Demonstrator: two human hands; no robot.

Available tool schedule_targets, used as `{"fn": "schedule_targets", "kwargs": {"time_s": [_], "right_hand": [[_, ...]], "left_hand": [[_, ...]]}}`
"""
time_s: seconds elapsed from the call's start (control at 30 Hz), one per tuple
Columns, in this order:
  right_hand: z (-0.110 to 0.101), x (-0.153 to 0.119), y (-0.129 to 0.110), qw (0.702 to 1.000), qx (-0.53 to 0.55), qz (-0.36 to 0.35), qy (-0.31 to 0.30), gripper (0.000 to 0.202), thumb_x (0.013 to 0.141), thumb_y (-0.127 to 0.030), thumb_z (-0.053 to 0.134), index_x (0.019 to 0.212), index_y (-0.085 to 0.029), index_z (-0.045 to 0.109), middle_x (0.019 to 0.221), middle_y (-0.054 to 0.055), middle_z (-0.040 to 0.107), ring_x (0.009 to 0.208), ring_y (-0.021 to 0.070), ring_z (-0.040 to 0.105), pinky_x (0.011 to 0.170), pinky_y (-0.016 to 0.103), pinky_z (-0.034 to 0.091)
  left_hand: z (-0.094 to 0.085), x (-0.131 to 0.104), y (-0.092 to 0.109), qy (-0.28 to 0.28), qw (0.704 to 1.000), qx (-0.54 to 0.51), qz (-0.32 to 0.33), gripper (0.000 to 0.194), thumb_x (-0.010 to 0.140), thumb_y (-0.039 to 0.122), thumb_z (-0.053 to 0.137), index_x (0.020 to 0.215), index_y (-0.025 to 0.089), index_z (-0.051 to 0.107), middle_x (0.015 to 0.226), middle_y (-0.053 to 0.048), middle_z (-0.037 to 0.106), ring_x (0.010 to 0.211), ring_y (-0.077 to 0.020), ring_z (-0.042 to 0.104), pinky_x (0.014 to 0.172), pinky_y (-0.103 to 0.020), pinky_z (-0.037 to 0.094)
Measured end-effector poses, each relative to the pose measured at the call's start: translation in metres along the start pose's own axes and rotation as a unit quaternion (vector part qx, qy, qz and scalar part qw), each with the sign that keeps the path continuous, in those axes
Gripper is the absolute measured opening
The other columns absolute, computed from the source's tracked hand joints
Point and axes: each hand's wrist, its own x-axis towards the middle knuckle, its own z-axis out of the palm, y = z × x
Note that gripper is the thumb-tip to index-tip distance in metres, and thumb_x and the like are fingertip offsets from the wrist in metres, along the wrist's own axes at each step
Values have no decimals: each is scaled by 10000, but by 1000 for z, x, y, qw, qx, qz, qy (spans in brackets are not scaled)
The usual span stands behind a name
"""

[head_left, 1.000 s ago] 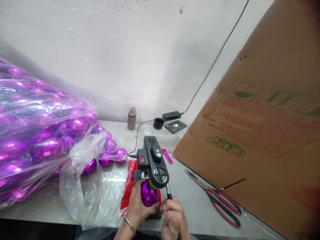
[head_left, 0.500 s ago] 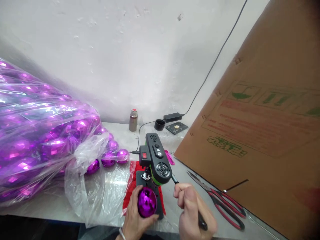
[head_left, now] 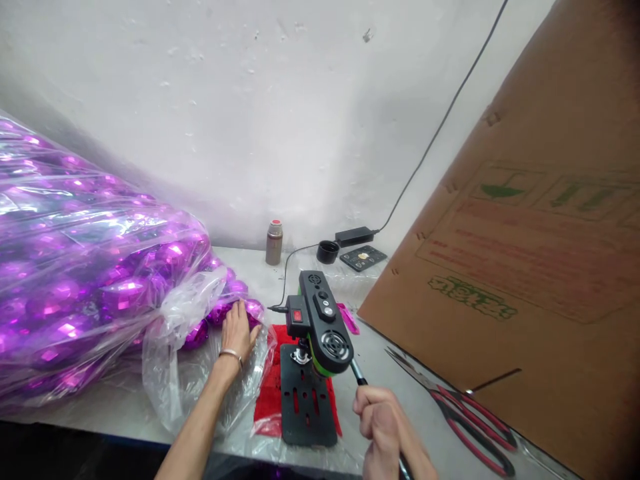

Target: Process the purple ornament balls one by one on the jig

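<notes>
My left hand (head_left: 239, 335) reaches over shiny purple baubles (head_left: 254, 308) at the knotted mouth of a clear plastic bag (head_left: 183, 300). Its fingers are stretched out on the baubles, and none is gripped that I can see. Closed in a fist, my right hand (head_left: 385, 423) holds the lever handle (head_left: 358, 373) of a small black bench press-like machine (head_left: 325, 317). The machine's slotted base plate (head_left: 309, 423) is bare and sits on a red cloth (head_left: 267, 403). The underside of the machine's head is mostly hidden.
Large red-and-black scissors (head_left: 470, 420) lie at right by a tall cardboard box (head_left: 500, 233). Behind stand a flask (head_left: 274, 243), a black cup (head_left: 328, 252), a power adapter (head_left: 355, 236) and a dark flat panel (head_left: 363, 258). A cable runs up the wall.
My left hand has left the base plate and moved up-left to the baubles by the bag. The bauble it held is gone from the plate. My right hand stays on the lever handle.
</notes>
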Motion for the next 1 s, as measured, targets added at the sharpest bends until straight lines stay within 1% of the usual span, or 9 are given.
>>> {"fn": "schedule_targets", "kwargs": {"time_s": [0.1,0.23,0.37,0.47,0.53,0.67,0.77,0.83,1.0], "right_hand": [[0,-2,1,1000,2,0,6,387,1068,-159,528,685,-212,512,604,-10,510,615,145,555,541,276,326],[-1,-3,3,1000,-3,-11,-4,386,1076,-148,507,696,-213,509,610,-16,513,631,135,560,558,259,364],[-1,0,4,1000,-7,-13,-14,392,1079,-144,499,693,-212,501,603,-20,512,629,129,567,559,248,382],[3,7,-2,1000,0,-16,6,404,1074,-156,524,674,-207,496,593,-24,503,599,122,556,527,243,358],[6,15,-11,1000,3,-4,21,429,1074,-171,539,649,-202,492,583,-25,488,572,116,536,506,243,339],[11,31,-28,999,5,36,23,491,1092,-216,530,605,-204,468,567,-24,468,556,111,518,498,240,360],[12,36,-33,998,1,55,13,503,1103,-238,516,605,-204,455,579,-20,473,551,105,508,483,235,343],[11,36,-33,998,-3,57,10,496,1105,-243,512,613,-204,460,587,-18,482,551,103,509,473,235,326],[9,34,-32,999,-6,50,0,480,1103,-230,505,625,-206,473,593,-18,486,553,110,514,477,242,337]], "left_hand": [[7,28,11,-21,999,0,-33,853,699,192,820,1484,73,509,1438,-286,632,1357,-450,605,1166,-590,465],[5,30,20,-24,995,-46,-82,787,728,235,811,1460,131,540,1436,-240,645,1390,-422,589,1189,-551,441],[-14,-3,18,-14,980,-134,-145,781,745,385,840,1431,126,572,1460,-246,648,1457,-434,559,1231,-556,428],[-29,-43,21,-17,957,-218,-189,699,826,544,760,1372,131,621,1345,-209,739,1330,-390,681,1182,-539,506],[-34,-71,28,-23,914,-332,-230,655,894,655,657,1311,150,665,1284,-181,781,1237,-347,742,1118,-511,574],[-31,-108,48,-33,759,-562,-327,664,859,748,705,1212,186,720,1261,-153,806,1175,-316,771,1054,-489,629],[-20,-120,56,-47,695,-624,-354,666,804,735,802,1208,213,721,1278,-124,803,1190,-284,763,1052,-439,628],[-12,-125,56,-56,707,-618,-339,733,771,764,817,1245,219,696,1311,-123,788,1213,-284,752,1057,-431,618],[7,-138,49,-80,814,-505,-276,914,668,751,883,1335,206,579,1250,-145,783,1162,-320,762,1081,-487,579]]}}
